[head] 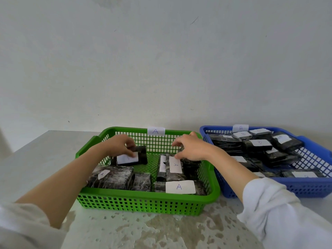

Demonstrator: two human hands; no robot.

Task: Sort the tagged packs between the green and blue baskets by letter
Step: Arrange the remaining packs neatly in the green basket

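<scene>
Both hands reach into the green basket [143,203] on the tabletop [45,159]: the left hand [120,145] has its grip closed on a dark pack [137,155] with a white tag (letter hidden by the fingers), raised above the packs below. The right hand [190,149] curls over another pack [190,164] by the right wall, though whether its grip has closed I cannot tell. The blue basket [305,187], tagged B, sits just beside, full of packs.

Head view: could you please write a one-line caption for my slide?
Both hands, left hand gripping a tagged pack, right hand on another, work in the green basket beside the blue basket.
</scene>
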